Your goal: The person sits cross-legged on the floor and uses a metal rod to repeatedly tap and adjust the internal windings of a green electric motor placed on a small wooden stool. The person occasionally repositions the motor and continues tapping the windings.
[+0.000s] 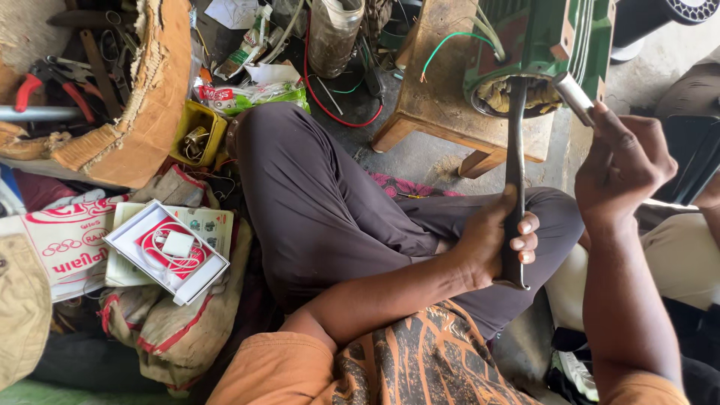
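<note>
My left hand (496, 241) grips the lower end of a long dark metal bar (514, 142). The bar's upper end reaches into the open end of a green electric motor (555, 37), where pale copper windings (495, 94) show. My right hand (622, 161) is raised to the right of the bar and holds a short silver metal cylinder (573, 97) close to the motor's rim. The motor rests on a low wooden stool (435, 97). I sit cross-legged in dark trousers.
A torn cardboard box (142, 112) with pliers and tools stands at the left. A yellow tray (196, 133), a white open box with a charger (166, 251), sacks and papers lie nearby. A red cable (330, 105) and a jar (334, 34) are behind my knee.
</note>
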